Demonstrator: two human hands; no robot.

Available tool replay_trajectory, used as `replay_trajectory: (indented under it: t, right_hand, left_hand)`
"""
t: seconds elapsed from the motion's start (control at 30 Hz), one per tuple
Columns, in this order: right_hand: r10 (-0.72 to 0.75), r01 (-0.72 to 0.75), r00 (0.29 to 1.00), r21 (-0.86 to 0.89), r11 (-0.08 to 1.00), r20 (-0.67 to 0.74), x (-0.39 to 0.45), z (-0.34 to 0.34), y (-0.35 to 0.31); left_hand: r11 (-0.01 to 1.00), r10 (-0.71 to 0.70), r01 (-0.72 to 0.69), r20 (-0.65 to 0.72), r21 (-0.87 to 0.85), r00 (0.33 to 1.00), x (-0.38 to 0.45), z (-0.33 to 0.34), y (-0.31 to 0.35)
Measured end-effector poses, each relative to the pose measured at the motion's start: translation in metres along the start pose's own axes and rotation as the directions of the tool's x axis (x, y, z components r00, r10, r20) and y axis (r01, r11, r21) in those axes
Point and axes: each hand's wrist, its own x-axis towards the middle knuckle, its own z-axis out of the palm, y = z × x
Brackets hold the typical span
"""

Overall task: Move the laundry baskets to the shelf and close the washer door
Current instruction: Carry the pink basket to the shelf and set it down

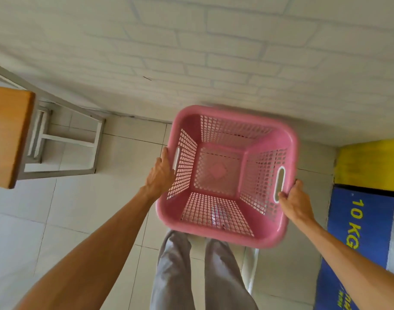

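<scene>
An empty pink laundry basket [283,139] with lattice walls hangs in the air in front of me, above the tiled floor. My left hand [160,173] grips its left rim by the handle slot. My right hand [294,201] grips the right rim, fingers at the white-edged handle slot. The basket is held roughly level, slightly blurred. A shelf with a wooden top [9,133] and grey metal frame [64,142] stands at the left. Neither the washer door nor any other basket can be made out.
A white brick-pattern wall [191,52] runs across the top. A blue and yellow machine panel marked "10 KG" [357,222] stands at the right. My legs in grey trousers [180,271] are below the basket, on white floor tiles [57,220].
</scene>
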Motion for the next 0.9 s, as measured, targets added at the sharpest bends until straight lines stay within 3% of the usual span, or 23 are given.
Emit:
replay_trajectory:
  t: [0.2, 0.47, 0.57, 0.7, 0.9]
  right_hand:
    - [-0.154, 0.145, 0.985, -0.107, 0.984, -0.081, -0.074, -0.072, -0.063]
    - [-0.430, 0.434, 0.893, 0.000, 0.901, -0.136, -0.234, -0.133, -0.206]
    - [-0.562, 0.560, 0.826, -0.057, 0.827, -0.038, -0.290, -0.131, -0.266]
    - [-0.720, 0.731, 0.681, -0.076, 0.678, 0.136, -0.339, -0.094, -0.350]
    - [-0.856, 0.891, 0.442, -0.027, 0.452, 0.268, -0.443, -0.020, -0.471]
  left_hand:
    - [0.996, -0.008, 0.000, -0.101, -0.085, 0.995, -0.098, -0.084, -0.001]
    - [0.937, -0.202, 0.069, -0.370, -0.342, 0.907, -0.267, -0.209, -0.056]
    - [0.876, -0.343, 0.094, -0.473, -0.473, 0.812, -0.326, -0.244, -0.092]
    - [0.806, -0.522, 0.142, -0.576, -0.575, 0.630, -0.396, -0.280, -0.156]
    - [0.676, -0.711, 0.171, -0.574, -0.717, 0.406, -0.484, -0.310, -0.257]
